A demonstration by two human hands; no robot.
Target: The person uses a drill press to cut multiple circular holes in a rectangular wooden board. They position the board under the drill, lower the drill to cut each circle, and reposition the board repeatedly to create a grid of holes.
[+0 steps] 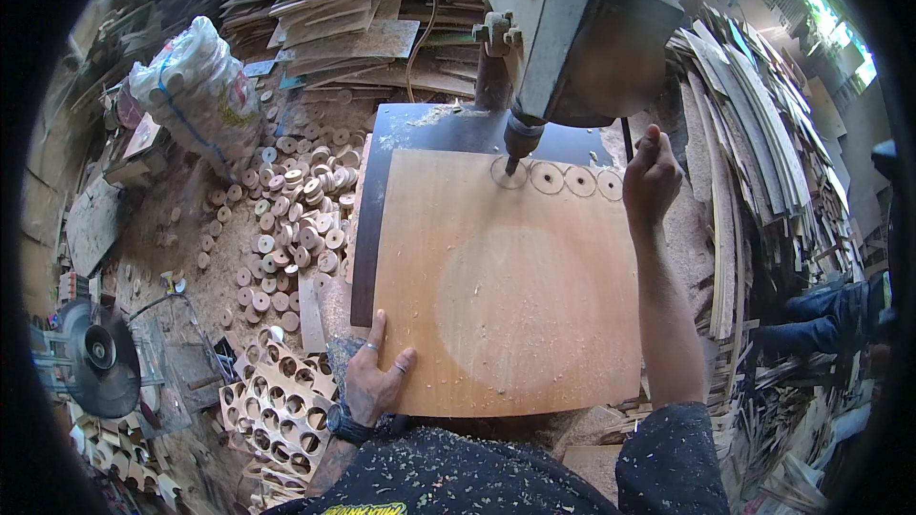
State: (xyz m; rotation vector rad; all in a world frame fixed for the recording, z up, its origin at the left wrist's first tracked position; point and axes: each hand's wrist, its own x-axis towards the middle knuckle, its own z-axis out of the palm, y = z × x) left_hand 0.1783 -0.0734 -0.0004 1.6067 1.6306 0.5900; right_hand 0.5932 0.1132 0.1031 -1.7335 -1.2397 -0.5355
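Workshop floor dusted with shavings, boards stacked around; dark tabletop of a drill press in the middle, largely covered by one wooden sheet.

Nearest: left hand at the sheet's left edge, close to its near-left corner. Thumb lies on the face, forefinger along the edge; remaining fingers hidden, so cannot tell whether they grip from below. Sheet's near edge runs out past the tabletop's near-left corner; tabletop shows beyond the sheet's left and far edges.

Handling (judged): thin, stiff, fairly light but broad, so apt to twist. Loose chips may make the face slippery; cut rings near the rim look prone to splinter. Best hold: side edges toward the near corners, away from the bit.

Farther: chuck above the leftmost of four rings by the sheet's far edge. Right hand, beyond the sheet's right edge, appears clenched on the lower end of a black lever; contact partly hidden. Wooden discs heaped on the floor off the tabletop's left edge.

Farthest: stacked boards beyond the tabletop's far edge.
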